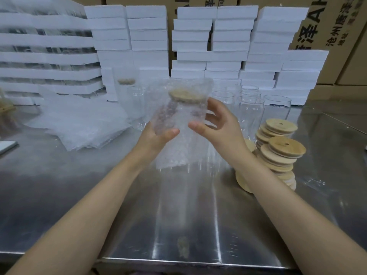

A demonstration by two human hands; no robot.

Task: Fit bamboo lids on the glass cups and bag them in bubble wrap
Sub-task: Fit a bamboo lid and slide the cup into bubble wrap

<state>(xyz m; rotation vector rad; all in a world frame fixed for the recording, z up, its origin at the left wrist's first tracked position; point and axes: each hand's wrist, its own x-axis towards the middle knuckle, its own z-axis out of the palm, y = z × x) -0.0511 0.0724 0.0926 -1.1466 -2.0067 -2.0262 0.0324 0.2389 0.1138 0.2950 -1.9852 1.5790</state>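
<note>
A glass cup with a bamboo lid (185, 95) sits inside a bubble wrap bag (179, 108), held above the steel table. My left hand (158, 135) grips the bag's lower part, thumb in front and fingers behind the wrap. My right hand (216, 122) is beside the bag on the right, fingers spread and loosely bent, thumb tip near the bag's lower edge. Loose bamboo lids (278, 147) are piled at the right. Bare glass cups (250, 108) stand behind my hands.
A heap of flat bubble wrap bags (79, 124) lies at the left on the steel table (178, 215). Another lidded, bagged cup (126, 90) stands behind. White foam boxes (228, 40) are stacked along the back, cardboard cartons behind them.
</note>
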